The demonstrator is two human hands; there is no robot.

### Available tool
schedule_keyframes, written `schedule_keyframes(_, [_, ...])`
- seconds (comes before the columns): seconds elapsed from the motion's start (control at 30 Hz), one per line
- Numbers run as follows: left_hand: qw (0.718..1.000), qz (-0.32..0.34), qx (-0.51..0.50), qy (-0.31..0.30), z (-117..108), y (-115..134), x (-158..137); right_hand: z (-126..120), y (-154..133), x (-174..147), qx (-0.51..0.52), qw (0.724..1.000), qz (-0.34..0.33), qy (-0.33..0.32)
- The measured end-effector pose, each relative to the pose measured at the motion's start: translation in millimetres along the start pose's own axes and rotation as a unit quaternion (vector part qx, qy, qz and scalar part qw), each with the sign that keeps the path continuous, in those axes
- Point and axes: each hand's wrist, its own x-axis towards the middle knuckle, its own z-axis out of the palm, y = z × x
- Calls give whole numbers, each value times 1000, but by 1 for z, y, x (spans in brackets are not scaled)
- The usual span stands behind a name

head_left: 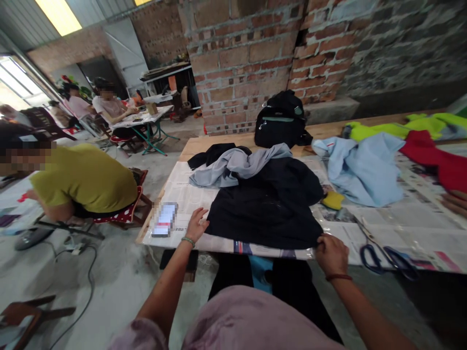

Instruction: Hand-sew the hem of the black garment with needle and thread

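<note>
A dark navy piece of clothing (262, 209) lies spread across the table before me, its lower edge close to the table's front. At its left edge is my left hand (196, 226), fingers apart, the fingertips at or just beside the fabric. My right hand (332, 253) pinches the lower right corner of the dark clothing. A grey garment (241, 163) lies bunched over its far side. Large scissors (383, 253) with dark blue handles rest to the right of my right hand. Whether the dark piece is a whole garment I cannot tell.
Newspaper (350, 243) covers the table. A phone (164, 219) lies at the left. Behind are a black backpack (280, 119), light blue cloth (365, 167) and a yellow piece (332, 200). Another person's hand (455, 203) shows far right. A person in mustard (87, 177) sits left.
</note>
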Motion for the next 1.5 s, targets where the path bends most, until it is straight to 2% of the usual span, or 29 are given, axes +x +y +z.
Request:
schedule_keyframes(0.1, [992, 75, 99, -38, 7, 9, 7, 1, 1, -1, -5, 1000, -7, -1])
schedule_keyframes(0.17, [985, 87, 141, -54, 13, 14, 9, 0, 0, 0, -3, 1000, -6, -4])
schedule_keyframes(0.33, [982, 109, 153, -29, 17, 21, -2, -3, -3, 3, 0, 1000, 5, -16])
schedule_keyframes(0.43, [979, 157, 129, -29, 13, 19, -33, -5, -5, 5, 9, 1000, 9, -13])
schedule_keyframes(0.6, [951, 251, 162, -78, 7, 10, -113, -5, -6, 4, 34, 999, 27, -3])
schedule_keyframes(0.7, [936, 273, 191, -112, 11, 5, -153, -5, -2, 6, 71, 997, 44, 0])
schedule_keyframes(0.83, [924, 278, 228, -128, 22, -2, -181, -17, -10, 21, 154, 979, 87, 97])
schedule_keyframes(0.9, [924, 279, 230, -127, 27, -4, -185, -29, -28, 32, 166, 978, 56, 116])
schedule_keyframes(0.93, [924, 277, 229, -131, 29, -4, -186, -35, -40, 36, 169, 981, 15, 97])
schedule_keyframes(1.03, [923, 267, 227, -159, 31, -2, -185, -50, -78, 46, 152, 977, -144, -44])
schedule_keyframes(1.1, [922, 260, 225, -179, 30, -1, -184, -52, -92, 46, 116, 965, -200, -126])
schedule_keyframes(1.13, [922, 256, 224, -185, 28, -1, -184, -52, -94, 44, 102, 961, -207, -149])
schedule_keyframes(1.2, [926, 242, 217, -191, 25, -1, -187, -49, -85, 36, 94, 965, -193, -153])
schedule_keyframes(1.4, [951, 195, 168, -171, 23, -7, -197, -44, -28, -1, 134, 987, -82, -38])
schedule_keyframes(1.5, [952, 189, 161, -180, 25, -11, -191, -46, -17, -9, 136, 989, -51, -25])
